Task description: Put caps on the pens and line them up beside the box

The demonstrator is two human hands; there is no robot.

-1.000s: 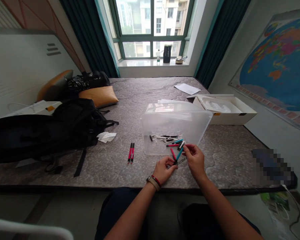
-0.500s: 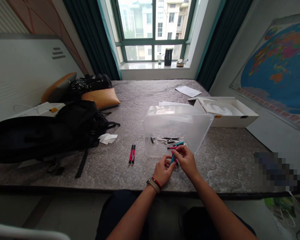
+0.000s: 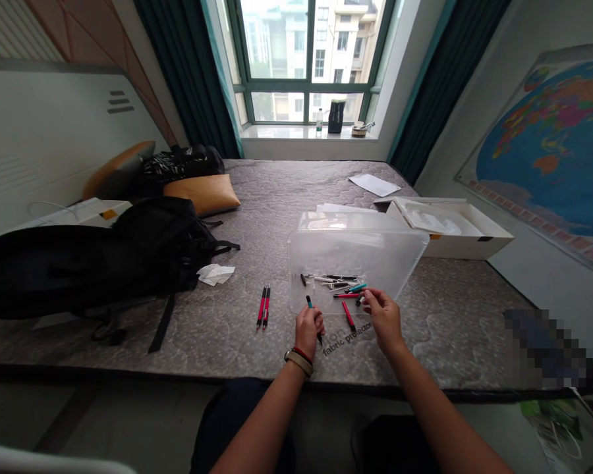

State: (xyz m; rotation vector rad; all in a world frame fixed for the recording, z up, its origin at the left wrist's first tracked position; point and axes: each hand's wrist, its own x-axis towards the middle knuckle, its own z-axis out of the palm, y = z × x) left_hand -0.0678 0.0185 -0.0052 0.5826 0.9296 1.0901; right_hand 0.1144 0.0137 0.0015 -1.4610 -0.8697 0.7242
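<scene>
Currently | left hand (image 3: 308, 330): grip closed around teal pen (image 3: 309, 303) | right hand (image 3: 384, 318): can't tell grip

Our forearms (image 3: 265, 421) stretch toward the clear bin (image 3: 326, 250), our left hand (image 3: 308, 329) curled fist-like before it, our right hand (image 3: 385, 319), fingers (image 3: 373, 299) bunched, at its near edge.

Tan wristband (image 3: 299, 362), thin red bracelet (image 3: 304, 355), dark trousers (image 3: 240, 421)

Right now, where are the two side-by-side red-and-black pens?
In the head view, those red-and-black pens lie left of the left hand and clear plastic bin.
</scene>
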